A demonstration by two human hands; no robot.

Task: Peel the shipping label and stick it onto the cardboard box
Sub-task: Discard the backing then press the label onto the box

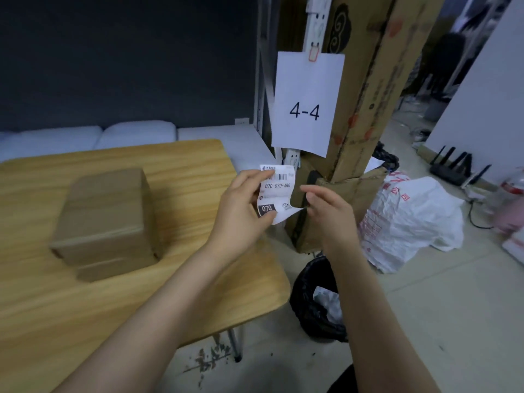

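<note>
A white shipping label (279, 188) with a barcode and "070" print is held up past the table's right edge. My left hand (241, 211) pinches its left side between thumb and fingers. My right hand (330, 212) is at the label's lower right corner, fingertips pinching the curled corner where a layer bends away. The brown cardboard box (106, 219) sits taped shut on the wooden table (184, 279), to the left of both hands and apart from them.
A bin lined with a black bag (314, 302) stands on the floor below my right arm. Tall cardboard boxes (368, 95) with a "4-4" paper sign (306, 100) rise behind the label. A white plastic bag (408, 219) lies on the floor at right.
</note>
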